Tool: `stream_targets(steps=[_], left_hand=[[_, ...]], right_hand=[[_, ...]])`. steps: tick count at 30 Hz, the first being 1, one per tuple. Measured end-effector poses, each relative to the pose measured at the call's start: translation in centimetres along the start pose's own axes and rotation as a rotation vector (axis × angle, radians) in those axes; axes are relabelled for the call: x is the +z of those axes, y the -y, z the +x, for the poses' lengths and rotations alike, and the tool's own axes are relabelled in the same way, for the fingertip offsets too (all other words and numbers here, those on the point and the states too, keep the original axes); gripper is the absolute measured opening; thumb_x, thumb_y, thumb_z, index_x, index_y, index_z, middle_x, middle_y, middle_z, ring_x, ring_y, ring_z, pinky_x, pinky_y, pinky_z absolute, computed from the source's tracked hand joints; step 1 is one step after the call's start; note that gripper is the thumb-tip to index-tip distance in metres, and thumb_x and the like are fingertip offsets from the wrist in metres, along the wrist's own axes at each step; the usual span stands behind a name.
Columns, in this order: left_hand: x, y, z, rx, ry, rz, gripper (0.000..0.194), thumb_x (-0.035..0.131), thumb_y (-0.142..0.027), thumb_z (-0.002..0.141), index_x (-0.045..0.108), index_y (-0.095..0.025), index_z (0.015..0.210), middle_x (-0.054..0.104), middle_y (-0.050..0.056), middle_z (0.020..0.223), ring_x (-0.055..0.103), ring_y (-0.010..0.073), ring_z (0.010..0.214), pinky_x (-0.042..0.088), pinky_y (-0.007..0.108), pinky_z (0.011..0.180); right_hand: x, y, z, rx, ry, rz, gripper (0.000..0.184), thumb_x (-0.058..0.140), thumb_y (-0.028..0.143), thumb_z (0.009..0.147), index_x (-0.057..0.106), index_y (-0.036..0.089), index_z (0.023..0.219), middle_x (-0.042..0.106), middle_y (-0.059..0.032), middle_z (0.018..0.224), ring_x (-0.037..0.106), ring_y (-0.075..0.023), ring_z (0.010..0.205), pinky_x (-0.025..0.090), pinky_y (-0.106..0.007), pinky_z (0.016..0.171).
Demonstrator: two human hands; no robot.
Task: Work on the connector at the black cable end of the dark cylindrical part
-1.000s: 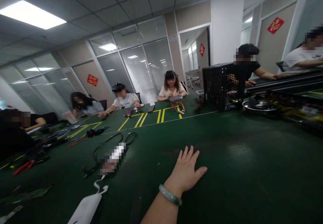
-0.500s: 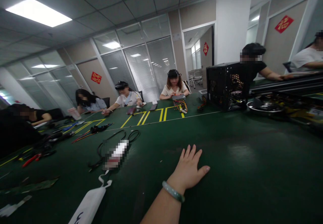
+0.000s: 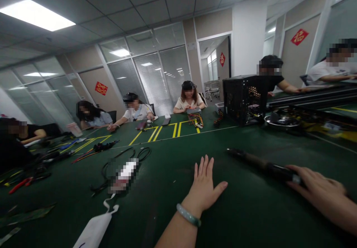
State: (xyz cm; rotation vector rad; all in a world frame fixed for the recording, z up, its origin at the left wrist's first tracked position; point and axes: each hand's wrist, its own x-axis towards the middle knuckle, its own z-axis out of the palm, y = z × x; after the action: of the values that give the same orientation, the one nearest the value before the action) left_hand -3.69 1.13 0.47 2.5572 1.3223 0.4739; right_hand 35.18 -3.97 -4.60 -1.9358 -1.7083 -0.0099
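Observation:
My left hand lies flat on the green table mat, fingers spread and a jade-coloured bangle at its wrist; nothing is in it. At the right, my right hand is closed around the rear end of a long black tool with a slim metal tip, seemingly an electric screwdriver. Motion blurs both hand and tool. The tip points left and away from me, low over the mat. To the left of my left hand lie a pixelated white item with black cable and a white pouch-like strip.
A black computer case stands at the back right, beside a round metal bowl. Red-handled pliers, cables and a circuit board lie on the left. Several people sit around the far sides of the table.
My right hand has come into view from the right with the black screwdriver-like tool. My left hand stays flat. The whole view has shifted slightly, with the scene sliding left.

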Motion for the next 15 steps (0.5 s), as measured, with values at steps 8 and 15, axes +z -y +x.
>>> stream_targets(steps=[8, 15], left_hand=[[-1.0, -1.5, 0.0, 0.131, -0.146, 0.071, 0.089, 0.067, -0.035, 0.08, 0.012, -0.032, 0.15, 0.024, -0.001, 0.155, 0.022, 0.0254, 0.142, 0.017, 0.049, 0.117], [0.0, 0.5, 0.7, -0.007, -0.15, 0.046, 0.085, 0.07, -0.038, 0.08, 0.022, -0.03, 0.149, 0.045, 0.005, 0.143, 0.049, 0.028, 0.123, 0.037, 0.047, 0.105]], right_hand=[[4.8, 17.4, 3.4, -0.488, 0.364, 0.175, 0.043, 0.051, 0.039, 0.09, 0.047, 0.028, 0.132, 0.055, -0.0081, 0.13, 0.047, -0.0288, 0.122, 0.03, -0.05, 0.104], [4.8, 19.9, 3.8, -0.548, 0.34, 0.242, 0.058, 0.057, 0.036, 0.087, 0.037, 0.024, 0.141, 0.043, -0.0083, 0.143, 0.034, -0.0267, 0.134, 0.022, -0.046, 0.113]])
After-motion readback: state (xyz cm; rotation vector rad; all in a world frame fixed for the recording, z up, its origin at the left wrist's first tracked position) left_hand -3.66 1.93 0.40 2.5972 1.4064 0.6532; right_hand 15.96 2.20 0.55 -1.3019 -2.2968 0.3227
